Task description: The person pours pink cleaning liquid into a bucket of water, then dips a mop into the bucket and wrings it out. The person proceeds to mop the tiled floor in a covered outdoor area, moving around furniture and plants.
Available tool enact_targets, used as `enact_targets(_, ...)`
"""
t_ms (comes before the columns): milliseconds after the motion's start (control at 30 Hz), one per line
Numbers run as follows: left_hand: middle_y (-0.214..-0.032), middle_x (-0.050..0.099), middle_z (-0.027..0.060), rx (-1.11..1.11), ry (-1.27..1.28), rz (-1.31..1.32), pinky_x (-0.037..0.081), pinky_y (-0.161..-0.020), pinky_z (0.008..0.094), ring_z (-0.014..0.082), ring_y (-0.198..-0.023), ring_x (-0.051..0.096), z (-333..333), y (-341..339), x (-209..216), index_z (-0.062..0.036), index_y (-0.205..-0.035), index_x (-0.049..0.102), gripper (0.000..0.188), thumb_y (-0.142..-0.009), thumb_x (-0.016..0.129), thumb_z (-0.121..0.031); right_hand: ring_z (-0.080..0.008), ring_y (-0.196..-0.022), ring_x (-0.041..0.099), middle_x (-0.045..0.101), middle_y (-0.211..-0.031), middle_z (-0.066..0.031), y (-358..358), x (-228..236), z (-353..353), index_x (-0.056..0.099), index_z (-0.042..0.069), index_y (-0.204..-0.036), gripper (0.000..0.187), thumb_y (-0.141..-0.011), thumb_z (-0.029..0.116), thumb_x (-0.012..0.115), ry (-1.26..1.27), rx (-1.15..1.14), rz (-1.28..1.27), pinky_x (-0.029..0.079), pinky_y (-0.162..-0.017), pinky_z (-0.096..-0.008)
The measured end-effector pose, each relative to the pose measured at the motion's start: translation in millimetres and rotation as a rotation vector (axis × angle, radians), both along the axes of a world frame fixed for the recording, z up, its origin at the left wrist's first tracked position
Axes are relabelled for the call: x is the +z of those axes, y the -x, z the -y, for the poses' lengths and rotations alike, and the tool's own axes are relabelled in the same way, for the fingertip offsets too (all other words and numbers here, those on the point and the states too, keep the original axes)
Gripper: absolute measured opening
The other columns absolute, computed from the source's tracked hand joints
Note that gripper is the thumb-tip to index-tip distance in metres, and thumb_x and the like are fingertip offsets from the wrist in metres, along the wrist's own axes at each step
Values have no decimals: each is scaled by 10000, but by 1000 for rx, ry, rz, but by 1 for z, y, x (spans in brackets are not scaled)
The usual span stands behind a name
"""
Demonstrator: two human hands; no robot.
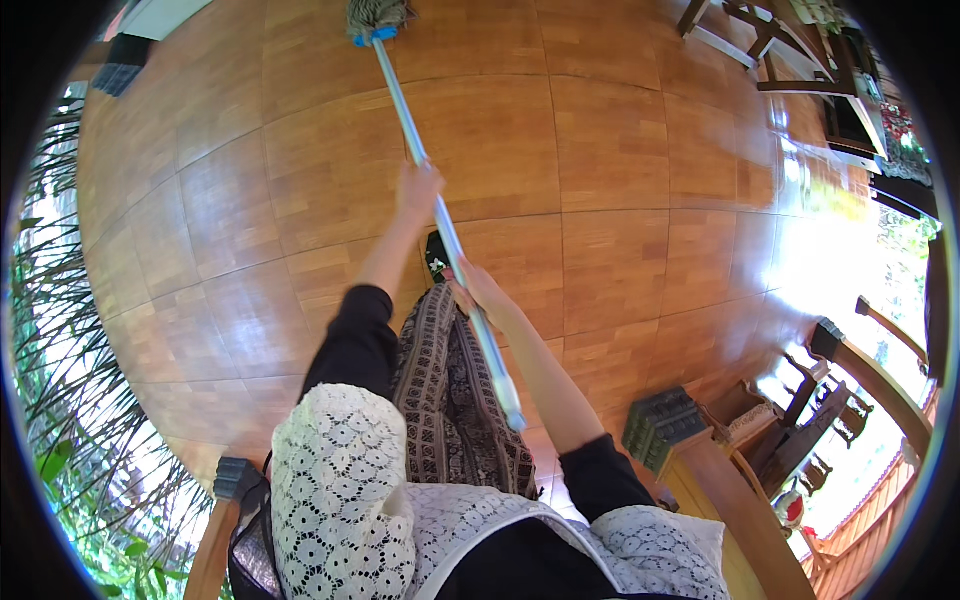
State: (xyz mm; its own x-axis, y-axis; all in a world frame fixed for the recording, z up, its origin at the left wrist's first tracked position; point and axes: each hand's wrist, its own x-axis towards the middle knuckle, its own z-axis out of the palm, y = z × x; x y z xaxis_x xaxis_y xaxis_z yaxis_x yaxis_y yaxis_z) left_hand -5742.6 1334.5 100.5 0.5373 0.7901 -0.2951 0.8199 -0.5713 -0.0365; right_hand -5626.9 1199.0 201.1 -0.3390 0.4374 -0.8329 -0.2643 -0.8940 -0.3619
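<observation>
A: Pale metal mop handle (440,215) — which hand leads?
B: Left hand (418,188), closed around it farther up; right hand (478,287) grips nearer the body. Mop head (375,18) lies far ahead on the wooden floor (620,150).

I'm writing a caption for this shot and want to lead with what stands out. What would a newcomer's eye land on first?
First, the long pale-blue metal mop handle running diagonally through the middle, gripped by the left hand higher up and the right hand lower down. Its grey-brown string mop head sits at the top edge on the glossy orange-brown wooden tile floor. At the right edge, dark carved wooden furniture catches bright sunlight.
</observation>
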Motion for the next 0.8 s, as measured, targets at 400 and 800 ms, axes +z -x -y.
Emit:
enact_targets(400,-643,578,14,-468,809,477,362,-703,404,215,-722,543,418,-144,79,-166,-617,598,60,-625,578,-222,-82,-344,376,390,-477,10,-159,177,387,446,89,-735,432,-858,479,309,476,376,452,318,-321,-215)
enact_targets(800,-606,564,50,-276,455,629,379,-654,395,229,-661,531,301,-11,8,-162,-524,565,83,-599,571,-196,-101,-347,394,390,-452,-1,-39,67,297,461,65,-686,426,-871,422,324,187,417,676,317,-318,-251)
